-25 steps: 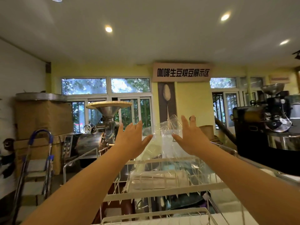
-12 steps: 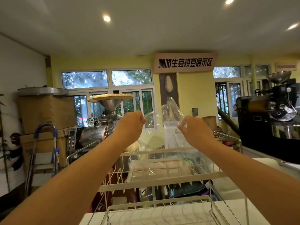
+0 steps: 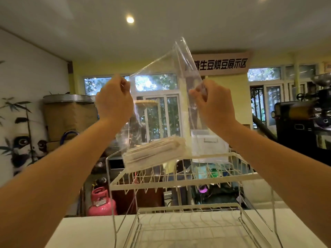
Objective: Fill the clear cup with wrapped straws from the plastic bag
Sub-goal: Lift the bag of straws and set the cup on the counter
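Note:
A clear plastic bag (image 3: 161,97) hangs in the air in front of me, held up by both hands at its top edges. My left hand (image 3: 113,100) pinches the left edge and my right hand (image 3: 214,104) pinches the right edge. A stack of paper-wrapped straws (image 3: 154,151) lies across the bottom of the bag, just above the top shelf of a white wire rack (image 3: 179,181). No clear cup is in view.
The wire rack stands on a white counter (image 3: 86,231), with a lower wire tray (image 3: 188,222) close to me. Beyond the counter are a pink gas cylinder (image 3: 101,203), a coffee roaster (image 3: 304,120) at right and a tall brown drum (image 3: 69,115) at left.
Both hands closed on the bag's top edges and lifted it off the rack's top shelf. The straw stack rose with it, and my view tilted down.

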